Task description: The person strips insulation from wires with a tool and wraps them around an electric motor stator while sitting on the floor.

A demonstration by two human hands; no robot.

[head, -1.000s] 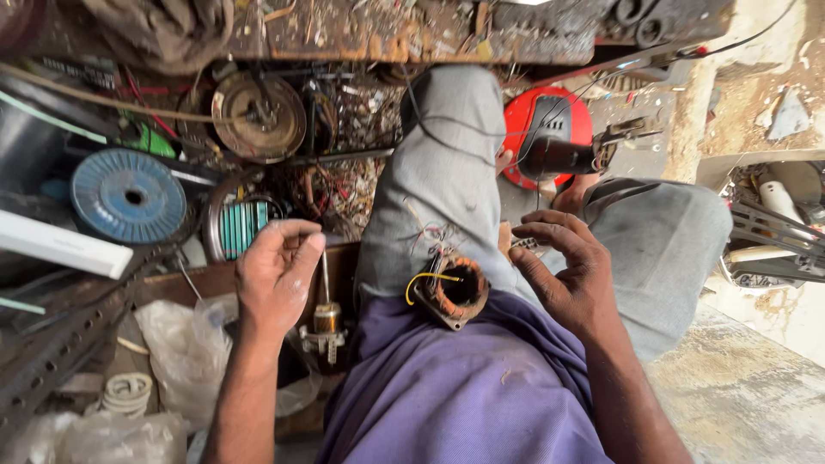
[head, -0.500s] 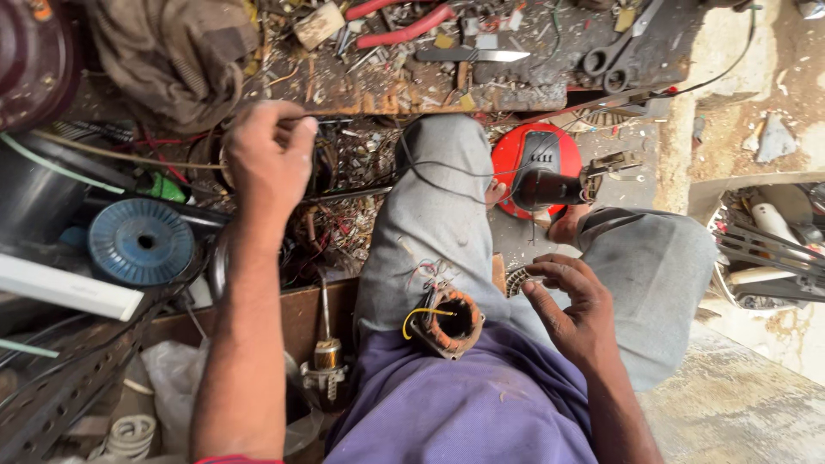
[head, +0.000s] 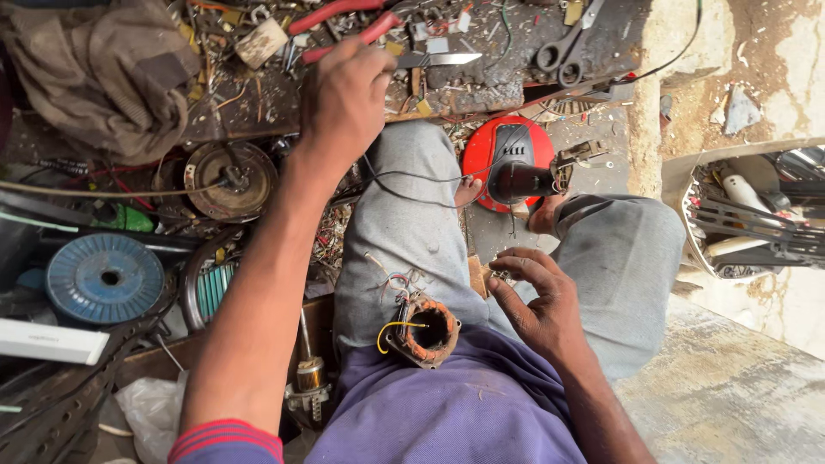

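My left hand [head: 344,99] is stretched far forward over the cluttered wooden bench, its fingers curled beside the red-handled pliers [head: 348,26] and a knife blade [head: 438,59]; whether it grips anything is hidden. My right hand [head: 537,301] rests on my lap with fingers loosely spread, holding nothing I can make out. Just left of it a small motor stator [head: 425,331] with copper windings and coloured wires lies on my thigh, untouched.
A red power tool [head: 509,167] sits between my legs. Scissors [head: 563,47] lie on the bench at upper right. A blue wire spool [head: 103,279], a round metal rotor [head: 228,180] and a brown cloth [head: 94,69] crowd the left. A concrete ledge lies to the right.
My left arm has reached forward from beside my lap up to the bench among the tools. My right hand has stayed by the stator.
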